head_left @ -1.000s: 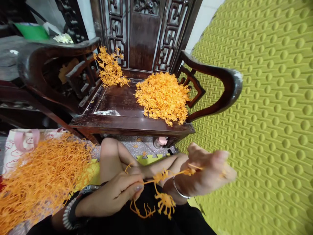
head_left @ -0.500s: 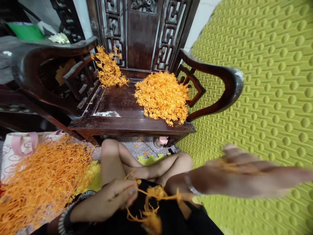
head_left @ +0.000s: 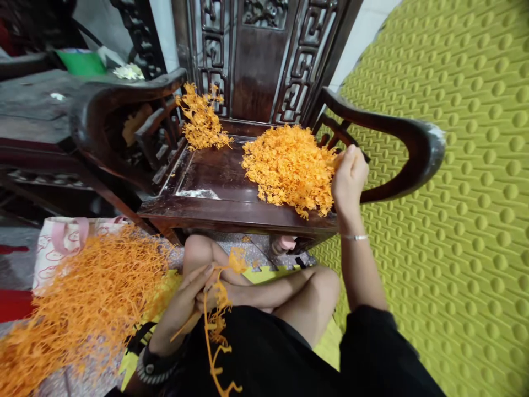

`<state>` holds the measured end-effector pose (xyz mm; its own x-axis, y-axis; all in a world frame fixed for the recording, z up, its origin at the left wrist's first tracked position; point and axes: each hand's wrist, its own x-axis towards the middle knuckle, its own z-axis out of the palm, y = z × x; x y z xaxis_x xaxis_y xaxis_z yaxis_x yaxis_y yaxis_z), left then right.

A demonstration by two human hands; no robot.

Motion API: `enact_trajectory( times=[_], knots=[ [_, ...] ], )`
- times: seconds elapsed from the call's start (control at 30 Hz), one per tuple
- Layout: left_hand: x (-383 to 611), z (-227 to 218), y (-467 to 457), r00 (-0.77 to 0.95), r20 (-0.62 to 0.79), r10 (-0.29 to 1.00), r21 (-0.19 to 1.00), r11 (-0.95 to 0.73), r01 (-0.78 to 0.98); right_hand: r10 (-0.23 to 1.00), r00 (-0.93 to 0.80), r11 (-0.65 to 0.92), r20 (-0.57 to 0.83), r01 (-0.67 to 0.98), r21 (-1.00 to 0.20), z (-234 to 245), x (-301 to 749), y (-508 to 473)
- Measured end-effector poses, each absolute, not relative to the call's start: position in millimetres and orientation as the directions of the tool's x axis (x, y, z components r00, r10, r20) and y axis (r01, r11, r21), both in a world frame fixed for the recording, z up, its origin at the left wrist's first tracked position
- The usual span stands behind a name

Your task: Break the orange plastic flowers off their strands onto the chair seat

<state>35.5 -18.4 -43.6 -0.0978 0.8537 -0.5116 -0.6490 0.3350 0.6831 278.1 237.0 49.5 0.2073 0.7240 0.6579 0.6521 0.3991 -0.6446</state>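
My left hand is closed around a thin orange plastic stem with small branching tips. Curled orange flower pieces hang beside it over my lap. At the right edge of a heap of orange plastic flower pieces on the chair seat, my right hand has its fingers curled in. Orange bits show at its fingertips; how many pieces it grips is hidden. A smaller orange bunch leans in the seat's back left corner.
The dark carved wooden chair stands before my crossed legs. To the left lies a big tangle of orange stems against a white bag with pink handles. A green tub sits on a side table. A yellow-green bumpy mat rises at right.
My right hand has gone from low on the right, open with orange bits on it, up and left to the heap, fingers now closed. My left hand has shifted slightly up, still holding the stem.
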Motion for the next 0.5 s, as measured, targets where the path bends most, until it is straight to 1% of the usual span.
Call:
enact_trajectory(
  times=[0.03, 0.07, 0.13, 0.23, 0.27, 0.3, 0.37, 0.4, 0.43, 0.47, 0.5],
  knots=[
    [33.9, -40.6, -15.1, -0.087, -0.506, 0.858, 0.661, 0.321, -0.678, 0.727, 0.193, 0.314, 0.659, 0.76, -0.569, 50.7, 280.7, 262.4],
    [31.7, -37.8, -12.3, -0.057, -0.49, 0.87, 0.635, 0.311, -0.707, 0.747, 0.18, 0.245, 0.64, 0.821, -0.516, 50.7, 282.4, 286.0],
    [26.5, -33.9, -8.3, 0.044, -0.416, 0.908, 0.573, 0.3, -0.762, 0.824, 0.143, 0.151, 0.548, 0.877, -0.456, 47.4, 282.4, 323.1],
    [20.4, -33.6, -5.5, 0.128, -0.3, 0.945, 0.48, 0.266, -0.836, 0.923, 0.074, 0.092, 0.379, 0.912, -0.401, 40.5, 275.6, 343.5],
    [19.4, -34.7, -4.6, 0.132, -0.282, 0.95, 0.456, 0.254, -0.853, 0.925, 0.07, 0.082, 0.372, 0.922, -0.377, 39.9, 272.6, 339.8],
    [18.9, -36.2, -3.5, 0.127, -0.269, 0.955, 0.438, 0.239, -0.867, 0.904, 0.073, 0.092, 0.422, 0.929, -0.357, 40.6, 269.4, 330.9],
    [19.4, -39.1, 0.2, 0.12, -0.227, 0.967, 0.411, 0.207, -0.888, 0.783, 0.05, 0.196, 0.621, 0.926, -0.321, 43.8, 262.7, 298.8],
    [20.4, -40.4, 3.0, 0.123, -0.2, 0.972, 0.398, 0.196, -0.896, 0.7, 0.013, 0.289, 0.714, 0.909, -0.3, 44.6, 258.9, 276.8],
    [21.8, -41.6, 6.3, 0.125, -0.177, 0.976, 0.387, 0.186, -0.903, 0.64, -0.048, 0.415, 0.767, 0.862, -0.292, 43.8, 254.6, 252.0],
    [23.9, -42.6, 10.0, 0.129, -0.156, 0.979, 0.38, 0.18, -0.907, 0.611, -0.114, 0.55, 0.783, 0.773, -0.316, 40.6, 249.6, 225.6],
    [26.7, -43.5, 13.8, 0.137, -0.14, 0.981, 0.379, 0.181, -0.908, 0.618, -0.191, 0.662, 0.763, 0.65, -0.373, 35.0, 243.6, 198.9]
  ],
)
